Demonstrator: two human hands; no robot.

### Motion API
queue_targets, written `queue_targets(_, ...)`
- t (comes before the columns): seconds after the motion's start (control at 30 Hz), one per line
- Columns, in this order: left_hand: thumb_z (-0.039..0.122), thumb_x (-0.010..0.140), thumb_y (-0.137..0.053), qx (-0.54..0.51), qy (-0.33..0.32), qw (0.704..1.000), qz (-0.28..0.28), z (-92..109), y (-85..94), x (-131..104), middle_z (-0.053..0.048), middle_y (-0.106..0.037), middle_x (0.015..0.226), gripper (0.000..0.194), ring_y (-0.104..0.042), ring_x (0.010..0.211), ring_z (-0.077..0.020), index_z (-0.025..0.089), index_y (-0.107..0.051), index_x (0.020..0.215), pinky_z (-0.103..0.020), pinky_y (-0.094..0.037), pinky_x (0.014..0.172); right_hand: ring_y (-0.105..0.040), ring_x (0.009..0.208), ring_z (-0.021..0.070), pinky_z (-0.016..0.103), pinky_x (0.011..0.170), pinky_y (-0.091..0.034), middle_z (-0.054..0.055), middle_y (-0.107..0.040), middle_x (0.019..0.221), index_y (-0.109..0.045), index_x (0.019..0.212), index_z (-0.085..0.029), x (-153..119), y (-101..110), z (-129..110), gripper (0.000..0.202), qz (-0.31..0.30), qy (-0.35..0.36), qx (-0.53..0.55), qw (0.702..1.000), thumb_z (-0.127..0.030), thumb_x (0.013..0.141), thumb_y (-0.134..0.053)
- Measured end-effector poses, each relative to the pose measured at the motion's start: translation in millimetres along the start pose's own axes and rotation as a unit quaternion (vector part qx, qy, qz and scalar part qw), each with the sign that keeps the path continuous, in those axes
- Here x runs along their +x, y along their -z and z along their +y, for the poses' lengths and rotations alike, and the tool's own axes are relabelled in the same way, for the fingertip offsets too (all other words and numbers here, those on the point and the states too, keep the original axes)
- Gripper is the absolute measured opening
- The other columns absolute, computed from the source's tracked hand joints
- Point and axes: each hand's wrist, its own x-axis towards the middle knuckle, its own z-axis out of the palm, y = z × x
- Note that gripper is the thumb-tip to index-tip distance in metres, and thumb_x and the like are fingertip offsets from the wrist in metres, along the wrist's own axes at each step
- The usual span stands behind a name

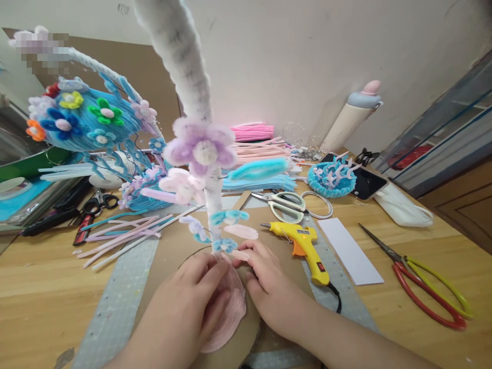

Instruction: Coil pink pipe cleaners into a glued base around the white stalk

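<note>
A tall white fuzzy stem (213,197) stands upright with pipe-cleaner flowers on it, among them a large purple flower (203,148) and a small blue flower (225,245). Around its foot, rows of pink pipe cleaner (230,318) cover part of a round cardboard base (249,328). My left hand (192,289) is closed at the stem's foot, thumb and fingers pinching pink pipe cleaner against the base. On the other side my right hand (269,287) curls its fingers at the pink rows' edge, close to the stem; its fingertips are partly hidden.
A yellow glue gun (303,241) lies right of my hands, its cord trailing forward. Scissors with red and yellow handles (423,287), pale-handled scissors (286,205) and a white card strip (349,251) lie nearby. Loose pipe cleaners (126,233) and a blue flowered piece (92,118) are left.
</note>
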Motion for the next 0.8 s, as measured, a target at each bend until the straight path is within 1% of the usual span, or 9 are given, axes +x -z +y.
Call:
queue_targets(0.1,0.019,0.088,-0.044,-0.011,0.004,1.0,-0.023,3.0,1.6,1.4,-0.007,-0.057,0.11,0.031,-0.059,0.096,-0.0216,0.025,-0.053,0.117,-0.039,-0.053,0.08,-0.042,0.119,0.0189,0.039,0.105,-0.033,0.005,-0.048,0.12,-0.058,0.103,-0.023,0.9,-0.4,0.1,0.041,0.001,0.009,0.0,1.0,0.002,0.076,-0.041)
queue_targets(0.23,0.022,0.089,-0.043,-0.013,0.026,0.999,-0.039,6.0,3.3,0.4,-0.006,-0.056,0.098,0.026,-0.057,0.088,-0.0222,0.023,-0.053,0.113,-0.04,-0.051,0.075,-0.041,0.12,0.0186,0.039,0.106,-0.033,0.005,-0.048,0.12,-0.058,0.103,-0.024,1.2,0.2,-0.5,0.041,0.0,-0.003,0.005,1.0,0.002,0.076,-0.041)
queue_targets(0.37,0.021,0.089,-0.043,-0.024,0.019,0.998,-0.047,6.1,4.5,2.3,-0.006,-0.054,0.097,0.024,-0.056,0.087,-0.0213,0.024,-0.054,0.11,-0.037,-0.049,0.074,-0.041,0.121,0.0182,0.039,0.107,-0.032,0.005,-0.048,0.12,-0.059,0.105,-0.024,0.6,1.0,-0.8,0.043,0.001,0.002,0.009,1.0,0.002,0.076,-0.042)
queue_targets(0.5,0.021,0.089,-0.042,-0.026,0.023,0.998,-0.058,5.1,4.5,5.3,-0.006,-0.055,0.099,0.025,-0.056,0.087,-0.0213,0.024,-0.054,0.111,-0.038,-0.049,0.074,-0.042,0.119,0.0178,0.038,0.106,-0.032,0.005,-0.048,0.119,-0.058,0.11,-0.024,1.1,0.6,-0.6,0.047,0.003,0.01,0.008,1.0,0.003,0.075,-0.041)
queue_targets(0.6,0.022,0.09,-0.041,-0.025,0.022,0.997,-0.062,5.0,4.9,5.1,-0.006,-0.055,0.098,0.025,-0.057,0.087,-0.0215,0.024,-0.055,0.111,-0.038,-0.049,0.073,-0.042,0.118,0.018,0.039,0.106,-0.033,0.005,-0.048,0.118,-0.059,0.11,-0.024,1.3,0.4,-0.5,0.048,0.003,0.011,0.007,1.0,0.003,0.075,-0.041)
queue_targets(0.8,0.022,0.09,-0.042,-0.021,0.006,0.998,-0.052,3.8,5.1,2.1,-0.006,-0.055,0.1,0.026,-0.057,0.088,-0.0205,0.024,-0.055,0.113,-0.036,-0.05,0.074,-0.042,0.119,0.0178,0.038,0.106,-0.032,0.004,-0.049,0.119,-0.06,0.107,-0.024,0.4,1.0,-1.6,0.047,0.002,0.008,0.008,1.0,0.003,0.074,-0.042)
